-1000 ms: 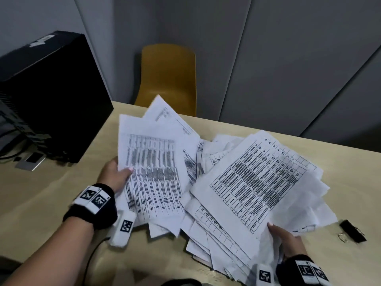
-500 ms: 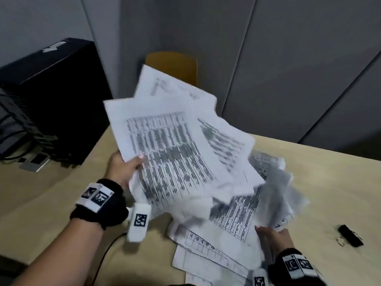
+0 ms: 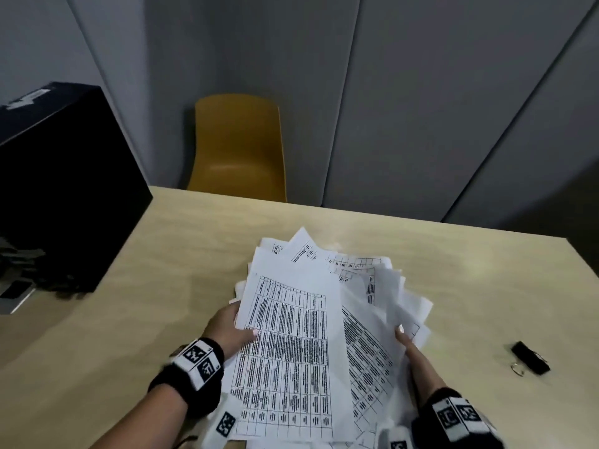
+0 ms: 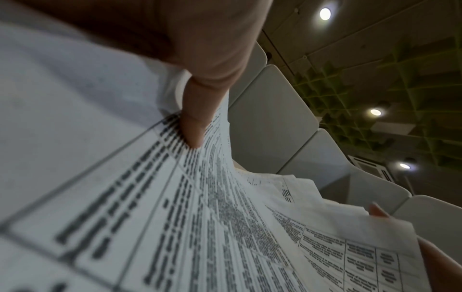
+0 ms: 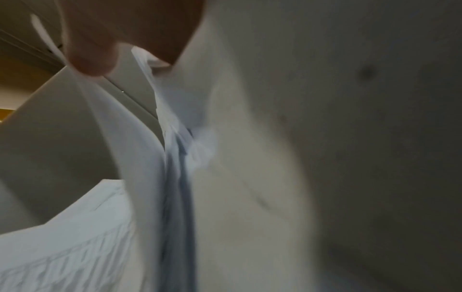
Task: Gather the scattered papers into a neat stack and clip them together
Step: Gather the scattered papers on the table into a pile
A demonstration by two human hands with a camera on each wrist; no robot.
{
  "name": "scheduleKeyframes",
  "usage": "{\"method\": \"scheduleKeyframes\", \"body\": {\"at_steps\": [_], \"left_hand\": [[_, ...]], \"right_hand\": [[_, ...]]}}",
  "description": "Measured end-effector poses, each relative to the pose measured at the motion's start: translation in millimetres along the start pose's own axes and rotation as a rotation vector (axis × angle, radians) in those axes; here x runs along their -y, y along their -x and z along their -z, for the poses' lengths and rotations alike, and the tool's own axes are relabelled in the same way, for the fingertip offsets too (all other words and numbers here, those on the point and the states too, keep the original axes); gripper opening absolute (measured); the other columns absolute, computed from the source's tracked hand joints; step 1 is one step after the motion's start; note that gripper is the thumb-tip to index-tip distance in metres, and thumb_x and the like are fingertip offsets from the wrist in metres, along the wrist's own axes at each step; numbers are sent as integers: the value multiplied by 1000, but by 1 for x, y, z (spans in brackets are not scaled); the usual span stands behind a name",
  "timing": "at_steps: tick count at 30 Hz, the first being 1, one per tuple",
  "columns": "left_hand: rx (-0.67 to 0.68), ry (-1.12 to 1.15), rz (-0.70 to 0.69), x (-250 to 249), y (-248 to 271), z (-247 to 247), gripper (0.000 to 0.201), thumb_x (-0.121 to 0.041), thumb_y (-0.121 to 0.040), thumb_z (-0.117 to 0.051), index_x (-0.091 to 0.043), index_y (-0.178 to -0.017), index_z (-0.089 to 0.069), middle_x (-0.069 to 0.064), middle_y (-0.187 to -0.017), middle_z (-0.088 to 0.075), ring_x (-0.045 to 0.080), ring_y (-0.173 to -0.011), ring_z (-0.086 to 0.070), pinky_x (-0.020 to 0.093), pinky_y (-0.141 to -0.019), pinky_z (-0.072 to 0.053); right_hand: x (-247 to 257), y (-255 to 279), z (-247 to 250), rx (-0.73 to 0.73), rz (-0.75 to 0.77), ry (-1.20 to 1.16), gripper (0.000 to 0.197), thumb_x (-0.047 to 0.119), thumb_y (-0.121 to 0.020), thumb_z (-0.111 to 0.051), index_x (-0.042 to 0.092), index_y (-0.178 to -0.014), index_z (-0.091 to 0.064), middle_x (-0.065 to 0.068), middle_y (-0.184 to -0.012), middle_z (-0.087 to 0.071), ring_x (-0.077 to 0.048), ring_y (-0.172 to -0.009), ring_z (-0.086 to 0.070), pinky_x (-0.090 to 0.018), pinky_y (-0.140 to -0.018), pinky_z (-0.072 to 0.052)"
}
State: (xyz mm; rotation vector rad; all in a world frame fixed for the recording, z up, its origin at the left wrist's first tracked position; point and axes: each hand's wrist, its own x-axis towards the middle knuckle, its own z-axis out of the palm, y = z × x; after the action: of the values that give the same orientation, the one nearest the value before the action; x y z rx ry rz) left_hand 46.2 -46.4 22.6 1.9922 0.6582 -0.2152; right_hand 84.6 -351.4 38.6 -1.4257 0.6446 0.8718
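Note:
A loose, fanned pile of printed white papers (image 3: 291, 351) sits between both hands over the near middle of the beige table (image 3: 162, 254). My left hand (image 3: 231, 328) grips the pile's left edge, thumb on the top sheet (image 4: 225, 217) and fingers hidden beneath. My right hand (image 3: 406, 343) holds the right edge, thumb on top, with the sheets (image 5: 155, 158) seen edge-on in its wrist view. The corners stick out unevenly at the far side. A black binder clip (image 3: 530, 357) lies on the table to the right, apart from the papers.
A black box-like case (image 3: 61, 189) stands on the table's left side, with cables and a small flat device (image 3: 16, 294) beside it. A yellow chair (image 3: 238, 147) sits behind the far edge against grey wall panels.
The left-hand bundle, raised half a second ago, has come down onto the right-hand sheets. Both hands now hold one merged pile, closer together.

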Motion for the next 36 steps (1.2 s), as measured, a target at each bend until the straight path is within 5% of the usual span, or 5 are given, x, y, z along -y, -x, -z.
{"method": "scheduleKeyframes", "body": {"at_steps": [6, 13, 20, 26, 36], "left_hand": [[-71, -128, -44, -9, -3, -22, 47, -7, -76, -69, -10, -120, -53, 10, -114, -64, 18, -91, -54, 20, -80, -39], [-167, -64, -7, -7, -8, -17, 51, -3, -77, -66, -10, -126, -52, 14, -118, -64, 25, -94, -58, 23, -79, -40], [52, 75, -33, 7, -12, -22, 51, -21, -73, -77, -19, -119, -55, 2, -116, -65, 23, -111, -59, 35, -101, -43], [-368, 176, 70, 21, -37, -1, 35, -19, -86, -60, -19, -120, -56, 14, -124, -61, 31, -114, -58, 39, -97, -47], [-4, -701, -88, -7, -31, -48, 60, -29, -90, -39, -34, -146, -16, 3, -159, -4, 32, -145, -1, 45, -115, -14]], "right_hand": [[-1, 3, -13, 156, 19, 24, 111, 74, -54, -56, 33, -147, -9, -5, -158, 0, -28, -145, -4, -61, -110, -5], [-7, -5, -15, 139, 239, -38, 88, 54, -64, -73, 16, -136, -39, -11, -139, -48, -25, -126, -47, -45, -110, -26], [-27, -31, -15, -256, 200, 304, 42, 8, -71, -75, -7, -101, -50, -19, -87, -60, -20, -65, -56, -22, -45, -43], [-15, -1, 9, -275, 315, -92, 15, -17, -78, -57, -21, -92, -53, -9, -44, -60, -27, -40, -56, -13, -25, -35], [-13, 4, 30, -158, 244, -324, 39, -4, -85, -54, -16, -121, -47, -21, -116, -57, -32, -83, -58, -42, -97, -36]]}}
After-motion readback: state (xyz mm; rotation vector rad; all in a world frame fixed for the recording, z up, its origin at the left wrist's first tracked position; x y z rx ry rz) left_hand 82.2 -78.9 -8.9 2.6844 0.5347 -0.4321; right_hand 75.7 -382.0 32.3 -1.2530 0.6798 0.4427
